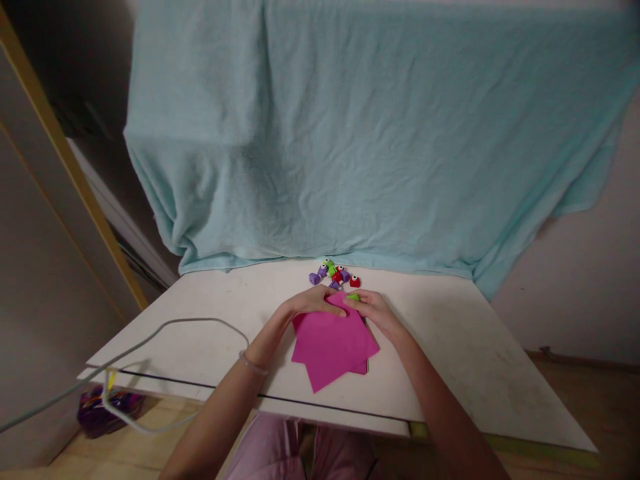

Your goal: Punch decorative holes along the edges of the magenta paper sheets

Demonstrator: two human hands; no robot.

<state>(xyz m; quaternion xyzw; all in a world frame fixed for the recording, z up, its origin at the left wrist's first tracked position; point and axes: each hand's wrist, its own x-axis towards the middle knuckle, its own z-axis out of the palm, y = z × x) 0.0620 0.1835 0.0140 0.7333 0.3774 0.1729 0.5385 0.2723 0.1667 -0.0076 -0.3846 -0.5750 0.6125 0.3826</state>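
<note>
**Both hands on a stack of pink paper**

The left hand (314,301) lies flat on the far corner of the pink paper (330,347), its fingers (334,309) held together and pressed down on the top sheet. The right hand (376,311) meets it from the other side at the same far corner; its fingers (356,301) are closed on a small green piece (353,297), which looks like one of the little punches, though the view is too small to be sure. The paper is a loose stack of sheets fanned at different angles, lying on the white desk (460,347) directly under and just nearer than the fingers of both hands, with a blue edge showing at its right lower corner.

Just beyond the fingertips sits a cluster of small coloured punches (334,273), purple, green and red, close together and near the back of the desk. A thin bracelet (253,365) circles the left wrist. Well to the left of the fingers a grey cable (165,330) loops across the desk and drops over its front edge. Behind everything hangs a pale blue cloth (350,133), its lower hem resting on the desk's rear edge.
</note>
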